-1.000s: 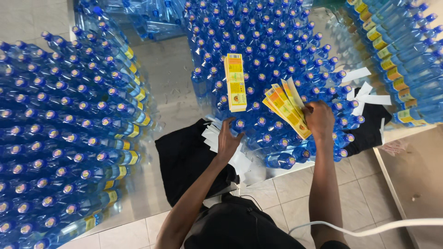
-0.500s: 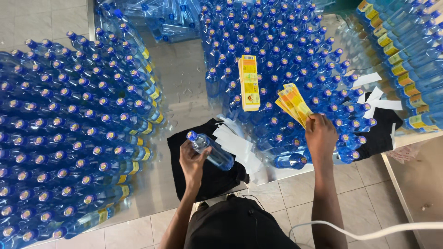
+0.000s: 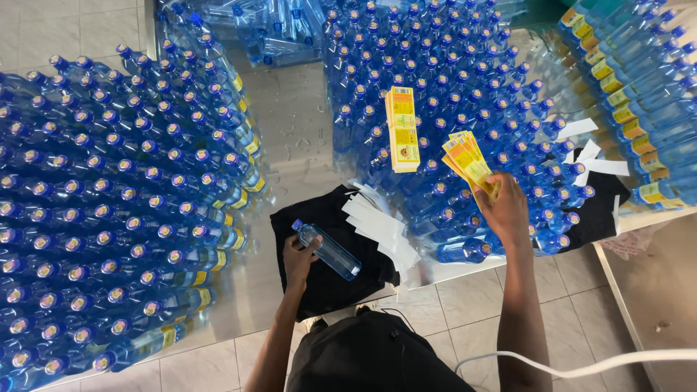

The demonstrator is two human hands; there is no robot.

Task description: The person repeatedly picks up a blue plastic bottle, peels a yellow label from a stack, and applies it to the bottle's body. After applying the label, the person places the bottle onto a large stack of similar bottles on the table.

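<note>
My left hand (image 3: 299,260) grips a clear plastic bottle with a blue cap (image 3: 327,250), held on its side over a black cloth (image 3: 312,225) at the table's near edge. My right hand (image 3: 504,210) holds a fanned bunch of yellow labels (image 3: 468,161) above the upright blue-capped bottles (image 3: 450,80). A stack of yellow labels (image 3: 402,129) rests on top of those bottle caps. White backing strips (image 3: 377,221) lie heaped on the cloth beside the held bottle.
Many blue-capped bottles with yellow labels (image 3: 109,196) fill the left of the shiny table (image 3: 290,138). More labelled bottles (image 3: 639,94) lie at the far right. A second black cloth (image 3: 599,207) with white strips sits right. A white cable (image 3: 581,359) crosses the tiled floor below.
My left hand picked a bottle out of the group and brought it down and left over the black cloth. My right hand kept the yellow labels.
</note>
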